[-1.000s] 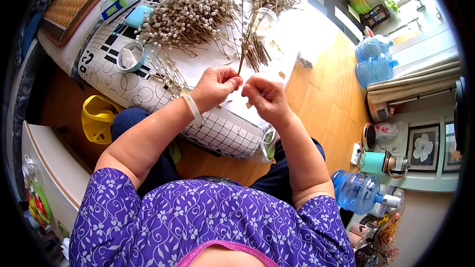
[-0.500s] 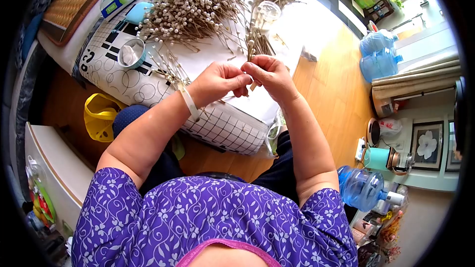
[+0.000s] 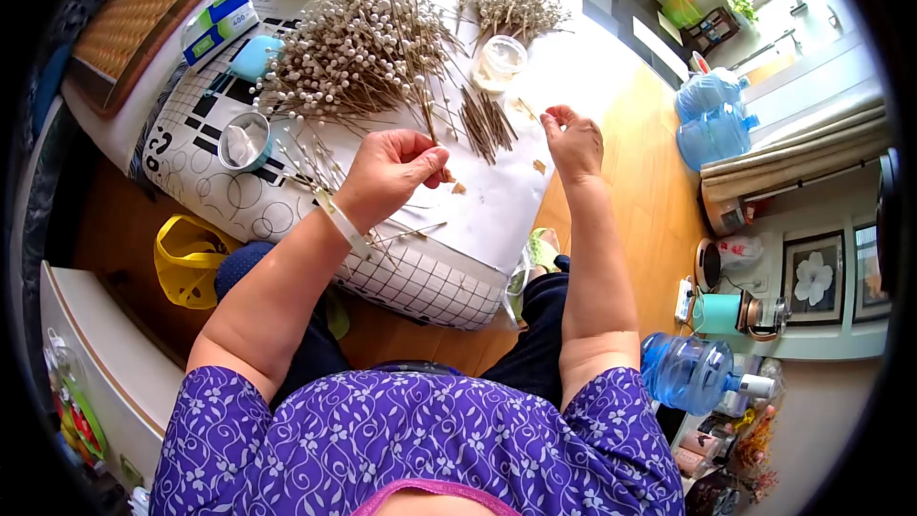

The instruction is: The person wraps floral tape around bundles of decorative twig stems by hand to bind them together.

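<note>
Step in hand: I judge this to be the handling of a slim bundle of brown stems (image 3: 426,107), gathered upright in one hand.
Left hand: On my feed the left hand (image 3: 384,174) pinches that bundle near its lower end between thumb and fingers; a small tan scrap (image 3: 459,188) lies at its 3 o'clock.
Right hand: The right hand (image 3: 576,143) is apart from the bundle, fingers curled and tips drawn in; I can't tell whether anything is between them. Another tan scrap (image 3: 540,167) lies at its 8 o'clock.
Stems: The bundle rises toward 12 o'clock from the left fingers, in front of the large heap of white-beaded brown twigs (image 3: 334,48).
White table surface: Short bare brown sticks (image 3: 487,124) lie at the right hand's 9 o'clock, with a clear round plastic tub (image 3: 500,62) at its 10 to 11.
Patterned edge: A pale blue round cup (image 3: 245,141) sits at the left hand's 9 to 10 o'clock, beyond a few loose beaded twigs (image 3: 310,161).
Next move: I judge it calls for a steady left pinch, the lower ends kept together, and fingertip care with the right.
Changed: Half a second earlier both hands met at the stems; now they are well apart, the right farther out toward 3 o'clock.
</note>
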`<state>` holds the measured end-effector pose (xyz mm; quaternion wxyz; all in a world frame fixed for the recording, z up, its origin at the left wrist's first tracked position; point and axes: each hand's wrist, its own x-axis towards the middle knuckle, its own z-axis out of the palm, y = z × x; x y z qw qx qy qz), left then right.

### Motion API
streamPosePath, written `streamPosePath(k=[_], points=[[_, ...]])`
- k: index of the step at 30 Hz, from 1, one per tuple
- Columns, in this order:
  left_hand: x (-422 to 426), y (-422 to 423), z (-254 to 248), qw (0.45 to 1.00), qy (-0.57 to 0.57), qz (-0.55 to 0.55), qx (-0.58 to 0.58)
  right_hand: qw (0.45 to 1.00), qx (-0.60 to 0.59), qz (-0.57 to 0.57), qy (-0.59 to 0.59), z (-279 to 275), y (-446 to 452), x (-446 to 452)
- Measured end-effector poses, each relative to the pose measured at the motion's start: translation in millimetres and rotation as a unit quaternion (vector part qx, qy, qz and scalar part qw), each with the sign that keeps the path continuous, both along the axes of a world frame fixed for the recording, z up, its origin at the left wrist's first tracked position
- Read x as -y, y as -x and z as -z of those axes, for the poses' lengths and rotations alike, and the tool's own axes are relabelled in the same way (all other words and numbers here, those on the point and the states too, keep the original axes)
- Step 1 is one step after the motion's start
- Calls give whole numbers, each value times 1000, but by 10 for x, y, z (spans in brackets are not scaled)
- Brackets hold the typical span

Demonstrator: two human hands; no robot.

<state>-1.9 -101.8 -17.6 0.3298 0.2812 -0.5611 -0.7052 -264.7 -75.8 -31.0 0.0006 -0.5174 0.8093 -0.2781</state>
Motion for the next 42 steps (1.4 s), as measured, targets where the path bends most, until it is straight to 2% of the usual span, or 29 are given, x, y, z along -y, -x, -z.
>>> streamPosePath(k=[5, 8, 13, 14, 15, 17, 20, 24, 30, 34, 40, 42], points=[[31, -30, 10, 998, -32, -27, -53, 997, -28, -11, -75, 177, -11, 172], [69, -62, -3, 998, -27, -30, -46, 999, -26, -27, -25, 220, 10, 220], [117, -64, 0, 997, -30, -49, -45, 998, 31, -57, 15, -114, -308, -49], [128, -60, 10, 997, -28, -52, -40, 975, 169, -127, 68, -129, -405, -150], [132, -50, 13, 997, -29, -54, -42, 925, 305, -194, 119, -145, -515, -263], [134, -42, 17, 996, -26, -70, -41, 899, 333, -255, 123, -215, -820, -489], [144, -28, 53, 995, -37, -74, -49, 909, 238, -318, 127, -296, -1026, -571], [133, -14, 44, 994, -57, -74, -56, 912, 187, -341, 127, -289, -1039, -556], [149, -9, 51, 992, -72, -75, -67, 920, 141, -339, 135, -255, -990, -513], [154, -13, 48, 992, -77, -74, -63, 923, 170, -328, 112, -228, -988, -512], [157, -19, 51, 993, -84, -71, -49, 937, 94, -312, 123, -257, -1023, -509], [160, -15, 56, 993, -81, -68, -44, 940, 38, -298, 162, -223, -998, -493]])
